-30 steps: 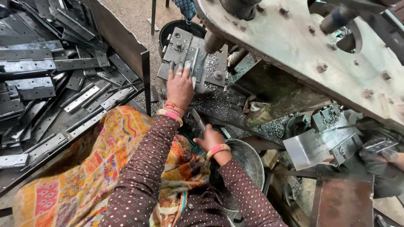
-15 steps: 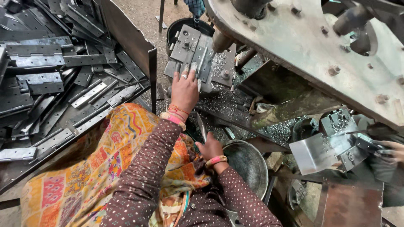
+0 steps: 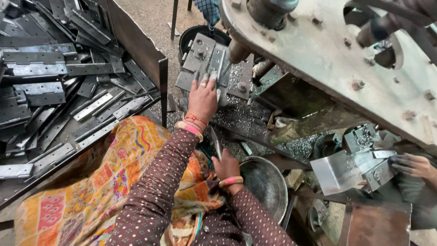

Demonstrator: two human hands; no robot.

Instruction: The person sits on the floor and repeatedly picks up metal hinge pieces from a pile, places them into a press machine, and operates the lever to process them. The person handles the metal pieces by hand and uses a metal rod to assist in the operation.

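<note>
Two hands at work. Left hand [image 3: 202, 98] still pressed flat, fingers spread, on grey metal die plate [image 3: 214, 68], unchanged from half a second ago. Right hand [image 3: 226, 166] closed on thin metal strip [image 3: 216, 142], now drawn nearer body, just beside round steel bowl [image 3: 266, 184]. Stacked hinge strips [image 3: 54, 91] well left of left hand.

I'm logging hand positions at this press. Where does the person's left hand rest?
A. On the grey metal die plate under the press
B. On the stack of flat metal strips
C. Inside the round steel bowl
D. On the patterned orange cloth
A: the left hand lies fingers-forward on the grey metal die plate, away from the round steel bowl.
</note>
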